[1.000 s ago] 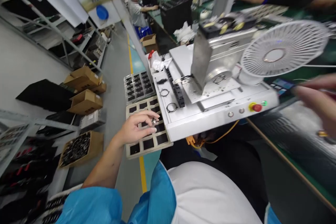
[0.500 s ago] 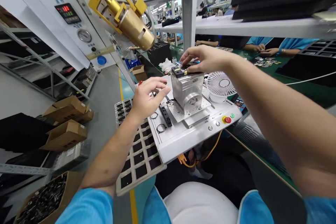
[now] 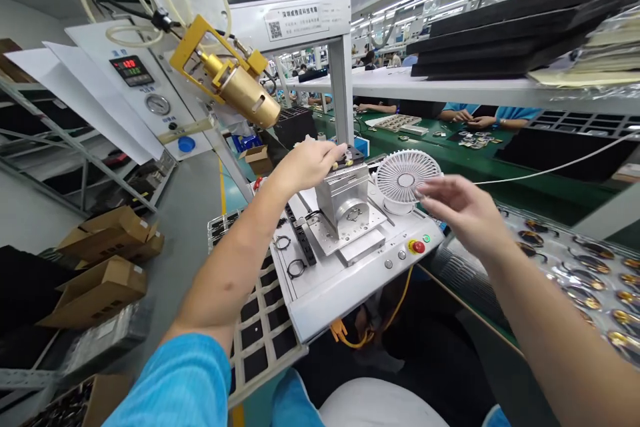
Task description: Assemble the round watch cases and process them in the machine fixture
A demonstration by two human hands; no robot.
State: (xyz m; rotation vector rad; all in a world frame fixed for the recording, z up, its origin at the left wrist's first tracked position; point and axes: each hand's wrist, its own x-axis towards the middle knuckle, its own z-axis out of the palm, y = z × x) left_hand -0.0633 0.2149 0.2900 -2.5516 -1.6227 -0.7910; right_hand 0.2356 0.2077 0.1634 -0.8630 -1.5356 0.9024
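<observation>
My left hand (image 3: 313,161) reaches over the black top plate (image 3: 356,155) of a silver metal fixture block (image 3: 345,200). Its fingers are stretched out and touch or nearly touch the plate; the fingertips are partly hidden. Small yellow bits show on the plate beside them. To the right, my right hand (image 3: 457,207) is in the air in front of a white desk fan (image 3: 407,177). Thumb and fingers come together at the tips, around something small and greyish that I cannot make out. The block stands on a white machine base (image 3: 340,293).
A gold-coloured cylinder head (image 3: 250,97) hangs above left on the machine. A red emergency button (image 3: 417,247) sits on the base's front edge. Left below is a compartment tray (image 3: 270,327); at right lies a clear tray of ring-shaped parts (image 3: 580,273). Co-workers sit beyond.
My right hand has left the fixture's top and moved right and down, in front of the fan. My left hand has moved up and right onto the black plate. The view has shifted.
</observation>
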